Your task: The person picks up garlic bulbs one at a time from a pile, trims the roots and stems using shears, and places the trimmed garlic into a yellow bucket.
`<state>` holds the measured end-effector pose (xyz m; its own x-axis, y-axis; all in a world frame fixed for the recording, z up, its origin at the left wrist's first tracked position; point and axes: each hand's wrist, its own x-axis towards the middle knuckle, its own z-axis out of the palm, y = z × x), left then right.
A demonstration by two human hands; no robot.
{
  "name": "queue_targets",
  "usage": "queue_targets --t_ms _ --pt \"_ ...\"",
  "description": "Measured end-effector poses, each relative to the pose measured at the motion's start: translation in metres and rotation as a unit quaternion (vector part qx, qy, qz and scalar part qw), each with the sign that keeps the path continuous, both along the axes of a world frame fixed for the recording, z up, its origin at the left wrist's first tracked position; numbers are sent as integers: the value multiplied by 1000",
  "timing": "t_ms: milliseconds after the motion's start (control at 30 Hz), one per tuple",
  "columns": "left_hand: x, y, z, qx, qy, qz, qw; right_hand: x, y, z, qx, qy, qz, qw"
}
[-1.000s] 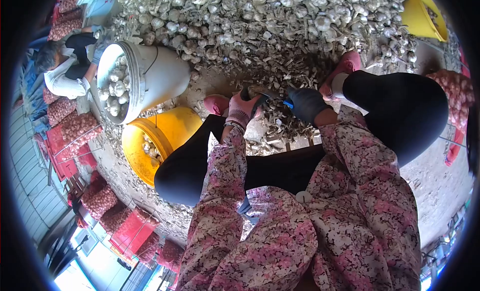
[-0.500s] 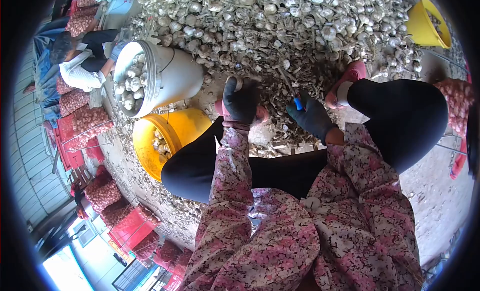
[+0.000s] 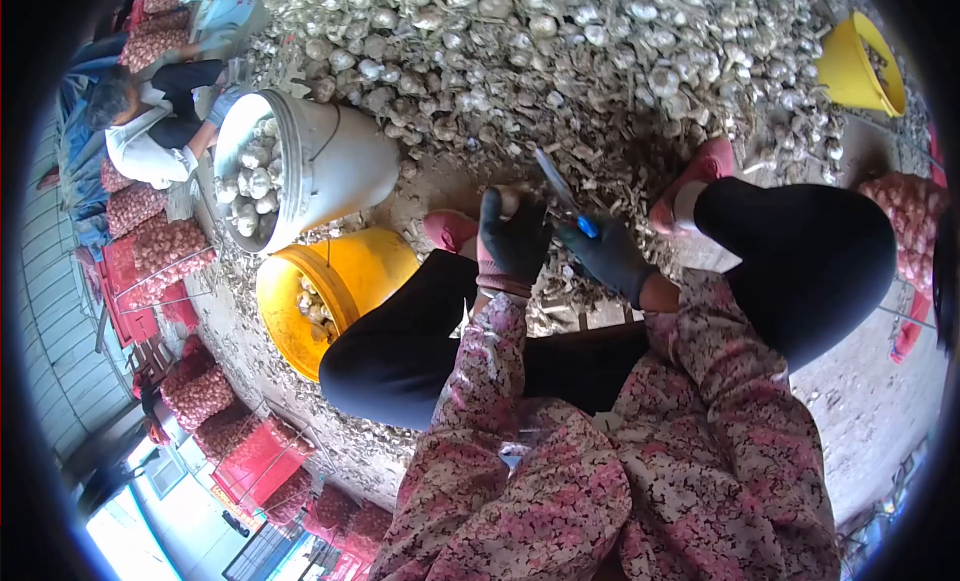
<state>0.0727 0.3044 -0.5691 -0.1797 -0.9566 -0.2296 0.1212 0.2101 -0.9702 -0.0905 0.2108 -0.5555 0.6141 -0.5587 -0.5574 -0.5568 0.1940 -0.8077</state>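
I noted my left hand (image 3: 518, 239), gloved, curled with thumb and fingers pinching what looked like a bulb (image 3: 509, 201) at their tips, in front of my left shoe (image 3: 452, 230); the glove hid most of the bulb. My right hand (image 3: 612, 259), also gloved, was closed around the blue handle of a knife (image 3: 562, 189), whose blade pointed up and away, just beside the left fingers and apart from the bulb as far as I could tell. Scraps (image 3: 600, 146) lay beyond the hands, and the garlic heap (image 3: 600, 41) farther out. To my left stood a yellow pail (image 3: 378, 261) and a white bucket (image 3: 350, 166), both holding bulbs. In my judgement the step in hand was trimming that bulb; the next move called for a steady grip, with the edge brought to the stem, clear of my fingers.
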Motion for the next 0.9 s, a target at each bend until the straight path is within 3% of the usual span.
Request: queue_targets --t_ms 33,67,100,133,200,233,267,300,367,500,567,700,800,900 --pt "13 2 -2 9 -353 8 935 2 3 -3 64 -26 -46 997" --pt "38 4 4 -3 -566 36 824 6 -1 3 60 -31 -41 997" --pt "62 6 9 26 -738 63 671 6 -5 9 181 -57 -97 977" --pt "79 2 41 105 -769 94 624 6 -9 17 302 -78 -154 938" --pt "96 -15 115 341 -761 121 538 8 -18 26 354 -81 -181 914" --pt "106 -19 110 344 -761 118 538 11 -22 25 432 -109 -224 867" --pt "118 -27 98 350 -773 104 520 14 -26 24 505 -135 -263 811" --pt "133 -36 80 355 -783 91 502 15 -29 20 512 -145 -251 809" --pt "178 -42 -15 295 -890 -52 345 23 -33 27 500 -136 -264 813" --pt "167 -100 -117 271 -898 -315 148 21 -31 -6 494 -85 -304 810" --pt "168 -125 -145 253 -883 -383 100 18 -30 -16 511 -84 -334 788" --pt "184 -170 -179 282 -639 -389 601 21 -36 -17 484 -47 -330 809" --pt "183 -170 -178 329 -596 -386 622 30 -40 -9 448 -20 -333 829" --pt "190 -157 -183 273 -657 -386 588 28 -33 -21 403 -66 -295 864"
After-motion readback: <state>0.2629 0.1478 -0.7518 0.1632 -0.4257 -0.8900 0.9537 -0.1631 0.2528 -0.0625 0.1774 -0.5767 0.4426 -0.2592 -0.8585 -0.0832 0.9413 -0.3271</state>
